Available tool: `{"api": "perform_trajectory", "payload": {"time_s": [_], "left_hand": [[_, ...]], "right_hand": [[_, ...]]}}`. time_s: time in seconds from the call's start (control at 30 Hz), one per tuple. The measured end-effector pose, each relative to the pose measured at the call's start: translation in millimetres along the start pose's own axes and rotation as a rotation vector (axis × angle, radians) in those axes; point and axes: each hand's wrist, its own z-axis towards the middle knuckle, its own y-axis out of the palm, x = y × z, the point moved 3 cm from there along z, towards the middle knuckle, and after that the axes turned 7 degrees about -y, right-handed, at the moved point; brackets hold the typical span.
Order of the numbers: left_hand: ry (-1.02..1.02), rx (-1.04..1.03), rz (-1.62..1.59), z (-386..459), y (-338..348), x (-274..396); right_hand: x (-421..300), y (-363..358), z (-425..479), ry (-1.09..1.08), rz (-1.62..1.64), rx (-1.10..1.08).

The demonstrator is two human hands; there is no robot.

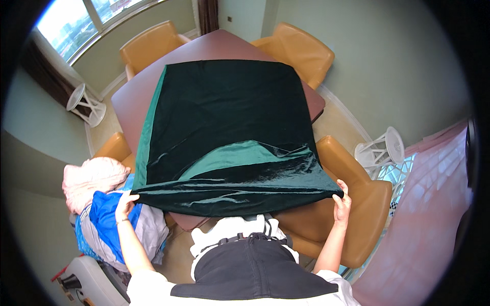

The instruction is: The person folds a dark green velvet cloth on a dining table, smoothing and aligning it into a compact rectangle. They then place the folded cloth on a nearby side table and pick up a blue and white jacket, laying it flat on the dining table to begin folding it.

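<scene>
A dark green velvety cloth [233, 99] lies over a brown-red table [134, 99], with a lighter green strip along its left side and a lighter green patch showing near the front. Its near edge is lifted and stretched between my hands, sagging in the middle close to my waist. My left hand [125, 204] pinches the near left corner between thumb and fingers. At the near right corner, my right hand [342, 202] grips the cloth between thumb and fingers, its other fingers raised.
Tan leather chairs [153, 44] surround the table, one [356, 202] close by my right arm. Clothes, including a blue garment [107, 214] and a pink one [93, 179], are heaped at my left. White stools [394, 145] stand near the walls. A pink curtain [413, 237] hangs at right.
</scene>
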Motion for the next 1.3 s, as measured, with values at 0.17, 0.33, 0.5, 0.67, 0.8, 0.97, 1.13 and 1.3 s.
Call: {"api": "perform_trajectory", "payload": {"time_s": [0.17,0.33,0.5,0.67,0.8,0.97,1.13,1.3], "left_hand": [[-0.064,0.062,0.136,-8,28,-4],[0.027,0.212,0.262,-26,55,-1],[0.146,0.158,0.284,-25,52,18],[-0.041,0.047,0.681,-38,84,50],[0.221,0.103,1.344,-46,92,38],[0.163,0.340,1.335,-52,83,16],[0.364,0.290,1.117,-33,74,55],[0.306,0.228,0.941,14,76,119]], "right_hand": [[2,-2,-6,-0.006,-0.082,-0.140],[13,-8,-8,0.041,0.080,-0.027],[1,7,28,-0.100,0.173,-0.082],[-3,12,48,-0.116,0.073,-0.113],[-5,22,44,-0.134,-0.049,-0.018],[-20,30,42,-0.168,-0.038,-0.050],[-31,35,56,-0.189,0.037,-0.023],[-16,50,122,-0.207,0.032,-0.001]]}}
